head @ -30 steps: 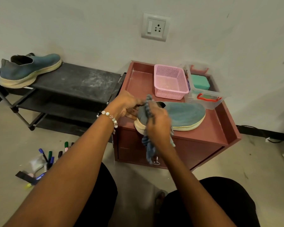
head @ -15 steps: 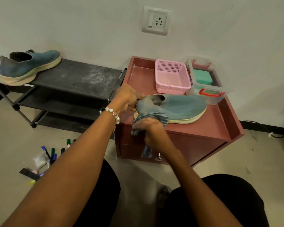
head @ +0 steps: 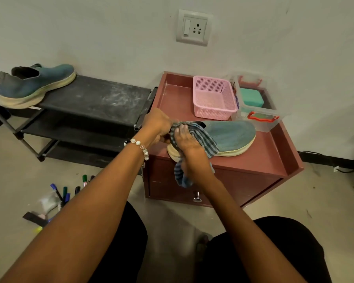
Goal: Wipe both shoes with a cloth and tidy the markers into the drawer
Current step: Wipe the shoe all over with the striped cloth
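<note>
- Blue-green knit shoe [head: 231, 135] with a cream sole lies on its sole on top of the reddish-brown cabinet [head: 260, 160], toe pointing right, heel at the cabinet's front left corner.
- Striped blue-grey cloth [head: 202, 137] is draped over the heel end of this shoe, with a tail hanging down past the cabinet's front edge.
- Right hand [head: 187, 142] lies on top of the cloth, fingers spread fairly flat and pressing it onto the shoe's heel and collar; the cloth's tail shows below the wrist.
- Left hand [head: 156, 124] is at the back of the heel, just left of the right hand, fingers curled round the shoe's heel end and holding it. A beaded bracelet [head: 139, 145] sits on that wrist.
- Second shoe [head: 33, 84], same colour, sits on the top shelf of the black rack [head: 94, 99] to the left, well apart from both hands.
- Markers [head: 63, 194] lie scattered on the floor below the left forearm, caps in blue, green and black, beside a small clear bag [head: 47, 203] and a black strip.
- Drawer [head: 192, 193] in the cabinet front is closed; its metal knob shows below the hanging cloth.
- Pink basket [head: 213, 98] and a clear plastic box [head: 258, 105] with red handles, holding a teal case, stand at the back of the cabinet top, behind the shoe.
- White wall socket [head: 193, 27] is mounted above.
- No brand or writing can be read; a printed label on the clear box is too small to make out.
</note>
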{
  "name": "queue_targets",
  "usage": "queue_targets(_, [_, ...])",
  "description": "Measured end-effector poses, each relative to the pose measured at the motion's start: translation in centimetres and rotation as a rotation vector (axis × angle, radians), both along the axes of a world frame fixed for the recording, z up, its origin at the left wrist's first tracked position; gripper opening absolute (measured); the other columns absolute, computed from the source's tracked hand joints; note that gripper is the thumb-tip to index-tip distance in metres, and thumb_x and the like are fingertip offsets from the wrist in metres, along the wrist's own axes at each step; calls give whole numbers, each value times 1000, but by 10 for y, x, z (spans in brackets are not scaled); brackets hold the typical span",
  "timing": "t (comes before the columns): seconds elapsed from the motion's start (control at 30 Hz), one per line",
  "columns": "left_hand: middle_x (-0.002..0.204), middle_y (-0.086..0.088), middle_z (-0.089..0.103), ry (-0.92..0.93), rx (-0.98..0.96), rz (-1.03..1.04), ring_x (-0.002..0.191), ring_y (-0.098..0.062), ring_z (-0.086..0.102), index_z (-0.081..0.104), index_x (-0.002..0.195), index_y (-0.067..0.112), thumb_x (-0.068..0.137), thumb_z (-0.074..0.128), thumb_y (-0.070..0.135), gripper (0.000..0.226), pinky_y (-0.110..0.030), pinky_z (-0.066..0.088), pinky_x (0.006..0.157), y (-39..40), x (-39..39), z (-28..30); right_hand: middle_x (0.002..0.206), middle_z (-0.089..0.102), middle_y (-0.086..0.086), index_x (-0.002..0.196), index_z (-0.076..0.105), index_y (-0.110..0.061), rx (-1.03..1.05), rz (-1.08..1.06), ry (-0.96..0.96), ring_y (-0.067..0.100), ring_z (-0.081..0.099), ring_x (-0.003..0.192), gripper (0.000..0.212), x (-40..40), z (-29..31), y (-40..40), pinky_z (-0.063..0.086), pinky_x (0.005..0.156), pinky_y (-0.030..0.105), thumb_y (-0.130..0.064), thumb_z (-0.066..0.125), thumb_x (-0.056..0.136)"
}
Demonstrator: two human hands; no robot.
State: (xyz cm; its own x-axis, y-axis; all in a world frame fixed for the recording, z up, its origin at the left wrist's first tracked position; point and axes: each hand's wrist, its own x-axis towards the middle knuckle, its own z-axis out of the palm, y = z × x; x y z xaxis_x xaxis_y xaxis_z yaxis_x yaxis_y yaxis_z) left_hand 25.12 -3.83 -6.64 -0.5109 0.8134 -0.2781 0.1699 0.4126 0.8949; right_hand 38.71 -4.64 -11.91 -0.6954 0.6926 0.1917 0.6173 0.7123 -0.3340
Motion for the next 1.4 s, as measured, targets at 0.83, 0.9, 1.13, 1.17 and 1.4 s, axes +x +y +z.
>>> queue_targets(0.83, [55,1,40,668,6,-212,59,-20,50,42,54,12,80,75,25,43,-26,30,51,-15,23,5,159,10,2,151,16,-14,69,-95,-339,16,5,147,77,28,16,2,-5,114,55,1,49,83])
queue_targets(0.9, [57,1,37,694,-5,-225,73,-29,58,37,54,13,83,72,24,46,-30,32,57,-13,24,5,159,14,-5,149,24,-20,46,-153,-411,12,6,147,69,45,21,10,-7,108,65,0,47,87])
queue_targets(1.13, [71,-6,47,773,64,-222,74,-26,53,45,68,9,91,59,18,28,-30,34,61,-20,32,7,152,28,14,142,31,-2,-54,-375,-279,28,20,143,59,32,20,-12,18,115,50,-4,49,86])
queue_targets(1.17, [73,-6,49,801,78,-220,73,-23,51,49,73,9,92,57,16,22,-29,33,61,-22,34,8,153,27,15,143,30,-2,-88,-324,-171,28,20,143,62,27,19,-18,20,115,47,1,48,84])
queue_targets(1.4, [76,-6,46,857,94,-258,73,-20,45,49,77,9,94,53,16,19,-29,33,64,-23,33,10,159,-7,7,151,0,-12,-82,121,-809,24,-5,147,84,28,24,22,3,117,45,-10,56,88])
